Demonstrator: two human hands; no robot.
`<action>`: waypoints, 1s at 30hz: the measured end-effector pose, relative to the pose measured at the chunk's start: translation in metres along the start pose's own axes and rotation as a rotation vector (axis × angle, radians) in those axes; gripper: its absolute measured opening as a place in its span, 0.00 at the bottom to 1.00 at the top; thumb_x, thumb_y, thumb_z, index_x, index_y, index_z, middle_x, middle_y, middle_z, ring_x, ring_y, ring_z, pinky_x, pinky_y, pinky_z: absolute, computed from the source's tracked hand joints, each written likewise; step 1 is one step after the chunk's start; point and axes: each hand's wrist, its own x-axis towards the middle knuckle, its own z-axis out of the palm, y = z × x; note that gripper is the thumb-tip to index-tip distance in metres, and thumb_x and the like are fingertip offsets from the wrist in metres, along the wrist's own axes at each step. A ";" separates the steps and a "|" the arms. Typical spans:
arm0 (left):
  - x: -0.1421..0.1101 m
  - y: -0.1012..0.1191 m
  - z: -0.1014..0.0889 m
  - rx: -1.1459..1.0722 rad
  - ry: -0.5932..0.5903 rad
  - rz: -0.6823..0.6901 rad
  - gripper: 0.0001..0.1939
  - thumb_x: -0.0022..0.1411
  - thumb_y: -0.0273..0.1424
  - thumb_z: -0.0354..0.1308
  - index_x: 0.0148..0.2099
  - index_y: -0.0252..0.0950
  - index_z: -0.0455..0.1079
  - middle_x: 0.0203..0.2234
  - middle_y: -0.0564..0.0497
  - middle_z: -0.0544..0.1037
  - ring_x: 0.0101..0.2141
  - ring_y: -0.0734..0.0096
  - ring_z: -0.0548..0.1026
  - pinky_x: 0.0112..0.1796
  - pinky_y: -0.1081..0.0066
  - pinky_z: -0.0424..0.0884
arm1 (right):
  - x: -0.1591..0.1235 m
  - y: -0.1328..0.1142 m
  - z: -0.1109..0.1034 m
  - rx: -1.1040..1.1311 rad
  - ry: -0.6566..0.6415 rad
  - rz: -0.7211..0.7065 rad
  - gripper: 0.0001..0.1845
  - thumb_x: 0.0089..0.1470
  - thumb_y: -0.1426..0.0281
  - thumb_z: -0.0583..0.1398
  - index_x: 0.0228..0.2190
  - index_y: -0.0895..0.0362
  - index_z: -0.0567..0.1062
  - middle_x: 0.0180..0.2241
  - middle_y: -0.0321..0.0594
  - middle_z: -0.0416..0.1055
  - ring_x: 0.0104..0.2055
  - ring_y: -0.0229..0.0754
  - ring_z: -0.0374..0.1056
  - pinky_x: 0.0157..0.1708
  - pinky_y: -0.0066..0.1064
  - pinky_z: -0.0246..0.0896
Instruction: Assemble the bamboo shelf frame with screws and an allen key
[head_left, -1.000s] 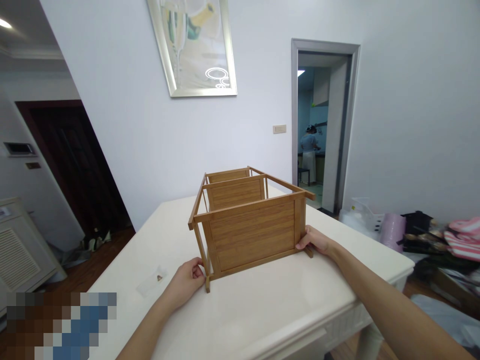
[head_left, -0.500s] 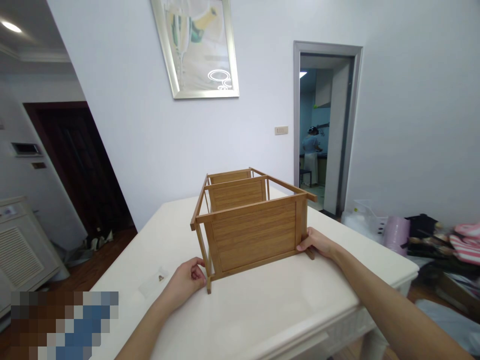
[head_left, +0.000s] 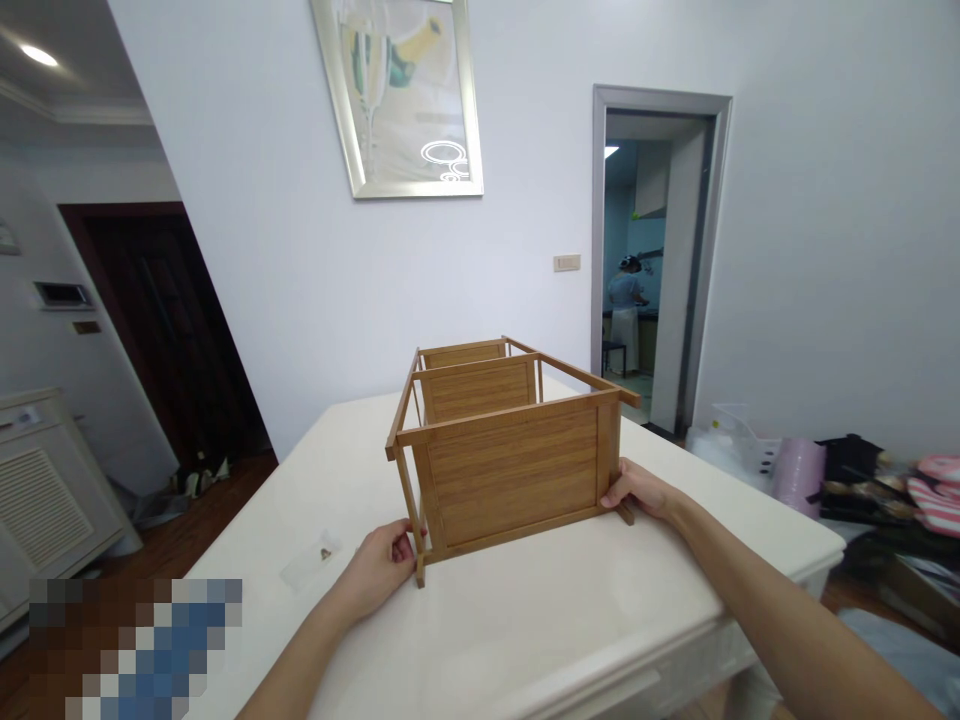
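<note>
A brown wooden shelf rack (head_left: 517,480) lies on its side on a white table (head_left: 540,620), its slatless panels standing upright one behind another. My right hand (head_left: 637,490) is closed on the lower right corner, thumb on the near panel's edge and the other fingers hidden behind the post. At the lower left corner, my left hand (head_left: 379,568) has its curled fingers around the side post, partly hidden by it. Left of that hand, a small clear plastic bag (head_left: 311,560) with tiny brownish pieces lies on the table.
The table's far end meets a white wall with a framed picture (head_left: 409,100). Through a doorway (head_left: 660,270) a person (head_left: 626,300) stands in another room. Right of the table are a plastic basket (head_left: 739,440), a pink roll (head_left: 797,472) and piled belongings.
The camera view has shifted slightly, so everything sits a little further right. My left fingers are a bit closer around the post. The rack itself has hardly moved.
</note>
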 end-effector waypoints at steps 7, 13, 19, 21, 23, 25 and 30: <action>0.002 -0.005 -0.002 -0.059 -0.020 -0.018 0.20 0.46 0.27 0.57 0.44 0.33 0.73 0.24 0.55 0.74 0.28 0.69 0.72 0.31 0.71 0.65 | -0.001 0.000 0.001 -0.019 -0.004 0.008 0.15 0.24 0.74 0.69 0.24 0.63 0.80 0.26 0.44 0.79 0.33 0.49 0.75 0.35 0.34 0.71; 0.003 -0.009 -0.004 -0.101 -0.036 -0.034 0.20 0.44 0.25 0.58 0.43 0.34 0.72 0.26 0.53 0.77 0.30 0.68 0.75 0.34 0.71 0.67 | 0.001 0.003 -0.001 -0.040 0.004 0.015 0.18 0.24 0.71 0.70 0.26 0.64 0.81 0.28 0.46 0.79 0.33 0.50 0.75 0.36 0.35 0.71; 0.003 -0.006 -0.007 -0.088 -0.061 -0.028 0.20 0.43 0.24 0.57 0.42 0.34 0.72 0.27 0.52 0.78 0.30 0.68 0.75 0.34 0.70 0.68 | -0.001 0.003 0.000 -0.044 0.013 0.008 0.19 0.24 0.71 0.71 0.27 0.63 0.81 0.29 0.46 0.80 0.35 0.51 0.76 0.40 0.37 0.72; 0.003 -0.005 -0.008 -0.079 -0.065 -0.029 0.20 0.43 0.25 0.57 0.42 0.34 0.73 0.28 0.52 0.78 0.30 0.68 0.75 0.34 0.70 0.68 | -0.002 0.002 0.001 -0.050 0.008 0.001 0.19 0.24 0.70 0.72 0.27 0.62 0.81 0.29 0.45 0.80 0.36 0.52 0.76 0.41 0.38 0.71; 0.003 -0.005 -0.008 -0.065 -0.056 -0.033 0.19 0.43 0.25 0.57 0.41 0.34 0.73 0.28 0.52 0.78 0.30 0.69 0.74 0.34 0.70 0.67 | -0.003 0.000 0.001 -0.060 -0.007 -0.008 0.20 0.25 0.69 0.73 0.28 0.61 0.81 0.30 0.45 0.80 0.36 0.52 0.76 0.42 0.39 0.71; 0.002 -0.004 -0.009 -0.044 -0.032 -0.038 0.18 0.43 0.26 0.58 0.40 0.34 0.74 0.27 0.53 0.77 0.28 0.69 0.73 0.32 0.71 0.66 | -0.002 -0.001 0.001 -0.082 -0.010 -0.027 0.21 0.26 0.67 0.73 0.28 0.60 0.81 0.31 0.45 0.80 0.36 0.52 0.75 0.42 0.39 0.71; 0.004 -0.004 -0.010 -0.020 0.021 -0.029 0.19 0.45 0.30 0.60 0.43 0.34 0.76 0.24 0.56 0.74 0.27 0.70 0.70 0.31 0.72 0.63 | 0.003 0.004 0.005 -0.272 0.171 -0.118 0.26 0.30 0.56 0.73 0.31 0.60 0.79 0.27 0.42 0.76 0.26 0.44 0.69 0.25 0.33 0.65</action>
